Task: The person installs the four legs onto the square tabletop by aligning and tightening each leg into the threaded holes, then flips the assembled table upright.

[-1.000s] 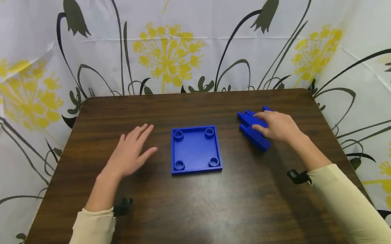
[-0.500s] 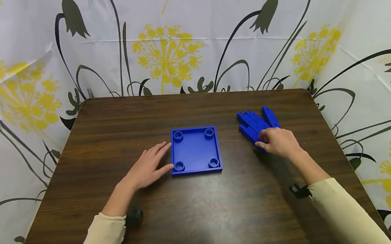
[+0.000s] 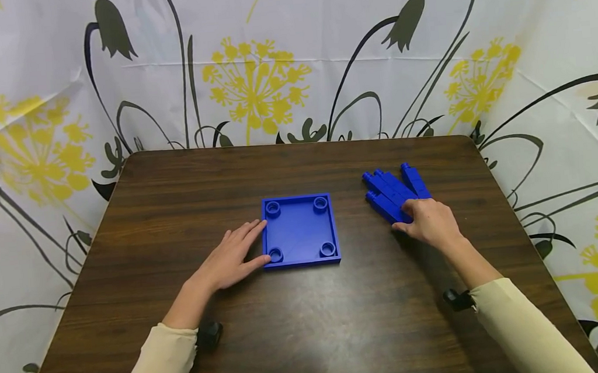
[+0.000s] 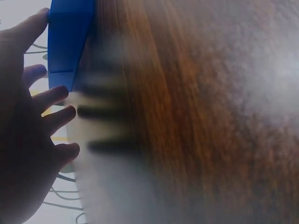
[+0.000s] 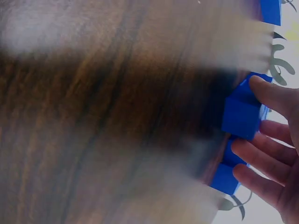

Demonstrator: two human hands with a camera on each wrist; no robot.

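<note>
Here, left hand [image 3: 229, 260] fingers lie straight against the unlabelled blue tray [image 3: 299, 230]; right hand [image 3: 431, 223] fingers clasp blue bricks [image 3: 390, 190].

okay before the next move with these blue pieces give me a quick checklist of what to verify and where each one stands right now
1. Left hand steadies the square blue base: ok, fingertips against its left edge.
2. Base flat on the table: ok.
3. Four round sockets of the base unblocked: ok.
4. Right hand on the blue pegs: ok, fingers on their near ends.
5. Only one peg held: cannot tell, fingers hide the grip.
6. Path between pegs and base free: ok.
</note>
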